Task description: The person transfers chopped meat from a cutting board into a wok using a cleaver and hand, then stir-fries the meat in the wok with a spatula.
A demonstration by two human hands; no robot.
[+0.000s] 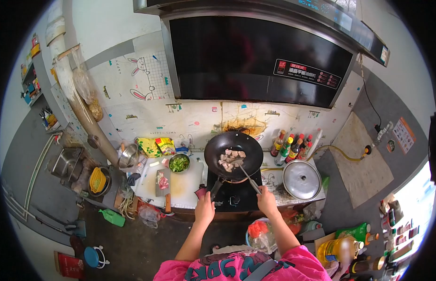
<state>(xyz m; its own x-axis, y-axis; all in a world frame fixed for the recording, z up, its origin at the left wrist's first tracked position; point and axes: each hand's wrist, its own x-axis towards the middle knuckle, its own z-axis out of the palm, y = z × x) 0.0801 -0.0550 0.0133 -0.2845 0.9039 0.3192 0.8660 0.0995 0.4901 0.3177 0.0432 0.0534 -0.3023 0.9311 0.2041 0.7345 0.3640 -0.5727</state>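
A black wok [218,146] sits on the stove [234,191], tilted so its inside shows. Pieces of pale, cooked-looking meat [230,159] lie in its lower part. My left hand [205,209] is closed around the end of the wok handle [216,188], beside a dark red cloth-like thing [200,191]. In my right hand [266,200] is a metal spatula [251,180], its blade down among the meat.
Left of the stove, a cleaver [162,183] with raw meat on it lies on a white cutting board [187,180], near a bowl of chopped greens [179,163]. Sauce bottles [286,149] and a lidded pot [302,180] stand to the right. A range hood [255,56] hangs above.
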